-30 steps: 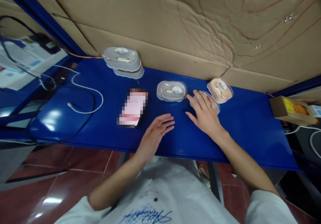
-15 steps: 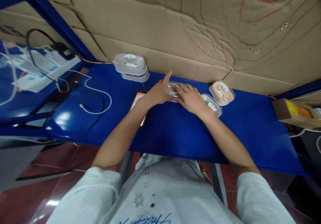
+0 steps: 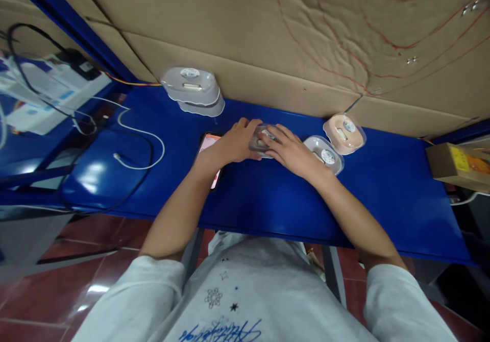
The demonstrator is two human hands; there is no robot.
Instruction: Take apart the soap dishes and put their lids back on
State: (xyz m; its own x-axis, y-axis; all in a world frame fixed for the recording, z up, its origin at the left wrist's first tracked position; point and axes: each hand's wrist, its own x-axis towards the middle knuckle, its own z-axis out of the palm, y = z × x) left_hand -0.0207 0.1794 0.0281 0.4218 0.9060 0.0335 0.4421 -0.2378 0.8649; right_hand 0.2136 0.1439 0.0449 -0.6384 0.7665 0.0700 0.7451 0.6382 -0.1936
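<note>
A small clear plastic container [image 3: 255, 142] with a round white label lies on the blue table between my hands. My left hand [image 3: 242, 140] is curled round its left side, thumb at the near edge. My right hand [image 3: 286, 148] grips it from the right, with fingers over the top that partly hide the lid and label. Just right of that hand is another clear container [image 3: 329, 158] with a label. Beside it sits a peach-coloured container [image 3: 344, 133]. A phone [image 3: 209, 145] with a lit screen lies partly under my left forearm.
Stacked grey containers [image 3: 193, 89] stand at the back left against the cardboard wall [image 3: 245, 41]. A white cable [image 3: 143, 167] and a black cable run across the table's left side. White power strips [image 3: 49, 104] lie far left; a cardboard box [image 3: 446, 166] is at the right edge.
My left thumb and fingers have closed in along the container's side; the finger that pointed up is lowered. More of the container's label shows under my right fingers. The camera view has shifted slightly.
</note>
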